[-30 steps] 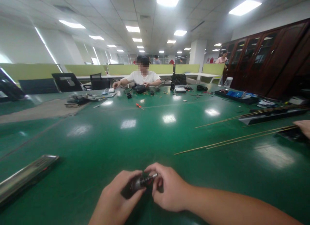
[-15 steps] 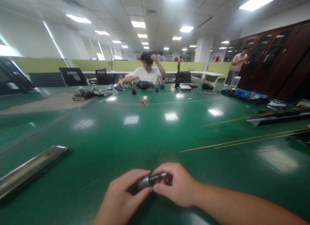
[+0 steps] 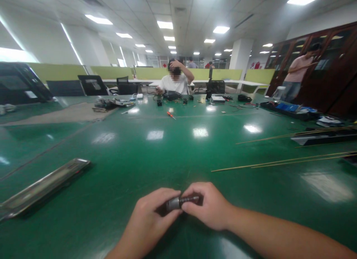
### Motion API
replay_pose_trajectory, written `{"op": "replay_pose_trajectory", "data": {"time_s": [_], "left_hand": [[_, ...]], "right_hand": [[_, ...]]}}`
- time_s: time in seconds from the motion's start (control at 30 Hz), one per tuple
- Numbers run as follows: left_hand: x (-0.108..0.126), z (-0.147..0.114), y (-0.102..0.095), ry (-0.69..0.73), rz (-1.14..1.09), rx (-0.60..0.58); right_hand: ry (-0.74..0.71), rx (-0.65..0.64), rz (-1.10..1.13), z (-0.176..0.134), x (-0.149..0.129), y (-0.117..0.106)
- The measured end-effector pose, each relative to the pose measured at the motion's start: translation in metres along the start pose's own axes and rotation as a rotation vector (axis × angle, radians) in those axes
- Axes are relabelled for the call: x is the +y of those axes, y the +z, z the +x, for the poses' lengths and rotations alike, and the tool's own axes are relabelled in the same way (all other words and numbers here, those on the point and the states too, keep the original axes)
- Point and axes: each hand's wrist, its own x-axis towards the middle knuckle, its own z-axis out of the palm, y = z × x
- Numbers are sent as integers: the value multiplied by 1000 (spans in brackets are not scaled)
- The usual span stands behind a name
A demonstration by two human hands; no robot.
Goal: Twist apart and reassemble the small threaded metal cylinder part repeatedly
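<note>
Low in the middle of the view, my two hands meet around a small silver-and-black cylindrical part (image 3: 174, 203) with a narrower, ridged dark shaft. My left hand (image 3: 152, 214) is closed on its thick silver end, thumb below and index finger above. From the other side, my right hand (image 3: 210, 206) pinches the ridged shaft between thumb and index finger. The shaft's thin tip points right, into my right palm. The part lies nearly level just above the green tabletop (image 3: 156, 158). My other fingers are partly hidden, and its exact kind is unclear.
A long, shallow clear-lidded case (image 3: 47, 186) lies at left. Thin brass-coloured rods (image 3: 267, 164) reach in from the right. Farther off are an orange screwdriver (image 3: 171, 115), small black parts and a dark tray (image 3: 288, 110). A person (image 3: 175, 82) sits across the table; another stands at right.
My right thumb and index finger have moved onto the ridged shaft, covering more of it. The part has tilted closer to level. The view has shifted slightly, and the seated person's arms have moved.
</note>
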Motion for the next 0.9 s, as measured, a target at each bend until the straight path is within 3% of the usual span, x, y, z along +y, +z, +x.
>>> {"op": "replay_pose_trajectory", "data": {"time_s": [0.9], "left_hand": [[4,-1,0,-54,-33,-54]], "right_hand": [[16,-18,48,-1,0,-1]]}}
